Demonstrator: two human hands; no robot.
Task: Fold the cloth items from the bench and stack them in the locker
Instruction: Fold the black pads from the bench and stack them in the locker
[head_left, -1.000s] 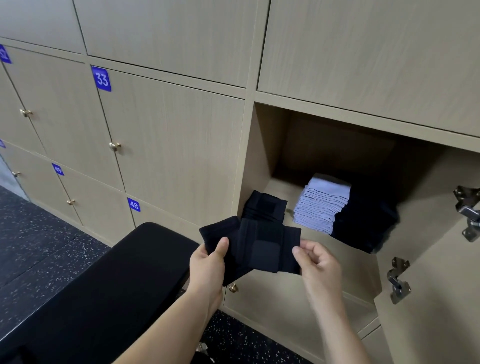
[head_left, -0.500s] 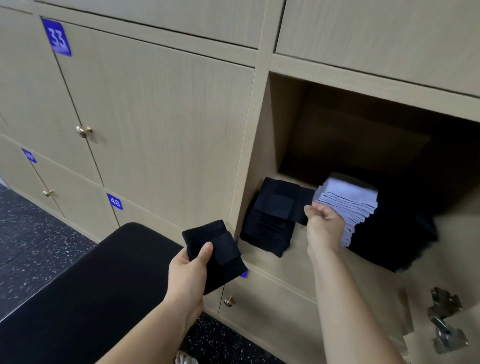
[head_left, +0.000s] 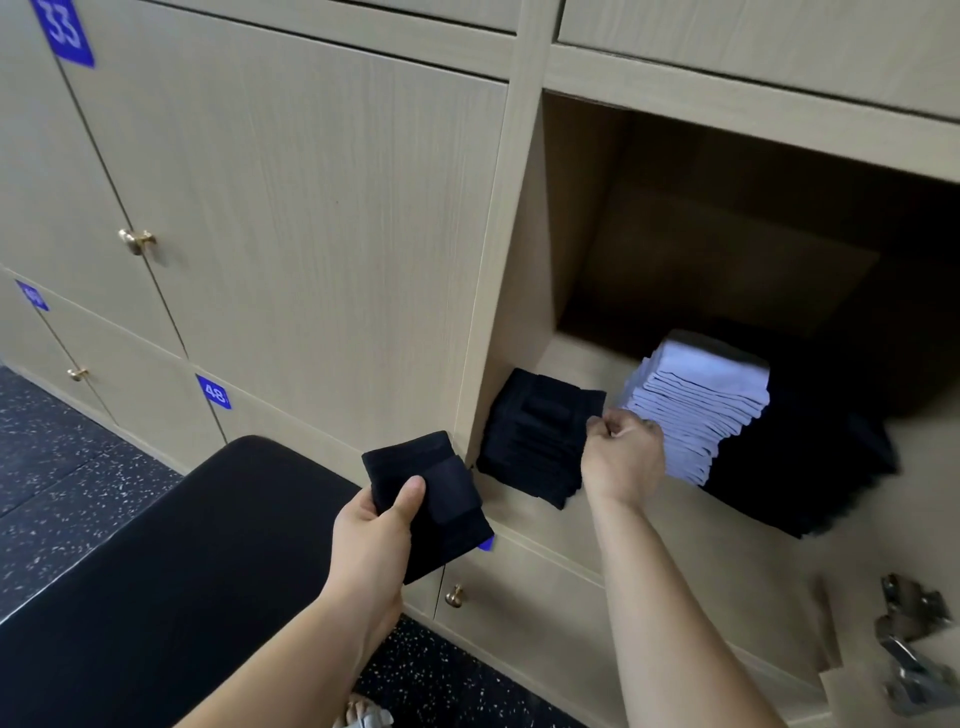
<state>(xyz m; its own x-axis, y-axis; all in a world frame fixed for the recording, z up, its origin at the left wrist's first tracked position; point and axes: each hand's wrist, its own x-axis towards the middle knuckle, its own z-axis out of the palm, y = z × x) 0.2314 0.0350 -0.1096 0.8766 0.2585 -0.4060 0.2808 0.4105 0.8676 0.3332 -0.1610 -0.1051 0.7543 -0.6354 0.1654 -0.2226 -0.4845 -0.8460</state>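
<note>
My left hand (head_left: 376, 530) grips a folded black cloth (head_left: 441, 499) in front of the locker's left post, over the end of the black bench (head_left: 182, 571). Inside the open locker (head_left: 582, 260) a stack of folded black cloths (head_left: 535, 436) sits at the front left. My right hand (head_left: 623, 457) is at that stack's right edge with fingers curled; whether it still pinches the top cloth is unclear. A stack of folded pale lilac cloths (head_left: 696, 405) stands to the right, with a dark pile (head_left: 810, 467) beside it.
Closed locker doors with brass knobs (head_left: 136, 241) and blue number tags fill the wall to the left. The open door's metal hinges (head_left: 914, 644) hang at the lower right. A lower door knob (head_left: 455, 596) sits just under the open locker. Dark speckled floor lies below.
My right hand carried one black cloth into the locker and set it on the black stack, then drew back to the stack's right edge. My left hand kept its cloth, shifting slightly right.
</note>
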